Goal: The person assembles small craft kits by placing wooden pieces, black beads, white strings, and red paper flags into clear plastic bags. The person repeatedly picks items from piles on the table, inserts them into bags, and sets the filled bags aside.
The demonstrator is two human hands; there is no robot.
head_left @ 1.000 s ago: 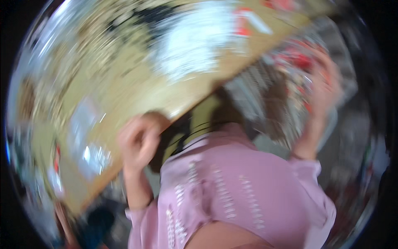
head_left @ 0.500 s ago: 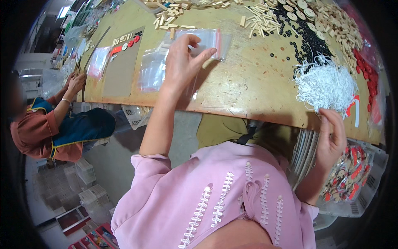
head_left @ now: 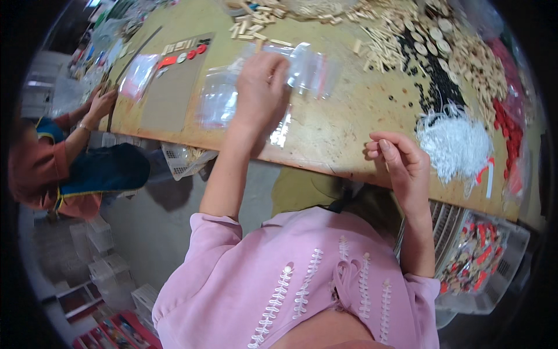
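Observation:
My left hand (head_left: 260,90) is closed over a stack of clear zip bags (head_left: 219,102) on the table. Beside its fingertips, one shiny clear bag (head_left: 299,65) is bent upward and appears pinched in them. The exact grip is partly hidden behind the hand. My right hand (head_left: 405,166) hovers by the table's front edge, its fingers loosely curled toward the thumb with nothing visible in them. A heap of white strings (head_left: 454,142) lies to the right of that hand.
Wooden blocks (head_left: 256,20), black beads (head_left: 439,87), wooden discs (head_left: 443,45) and red pieces (head_left: 512,136) are heaped along the table. A brown board (head_left: 168,104) bears sample parts. Below right stands a basket of filled bags (head_left: 474,256). A co-worker (head_left: 43,168) sits at left.
My right hand has moved left, away from the white strings, and its fingers have curled. My left hand has closed from a spread thumb, and a bag beside it has bent upward.

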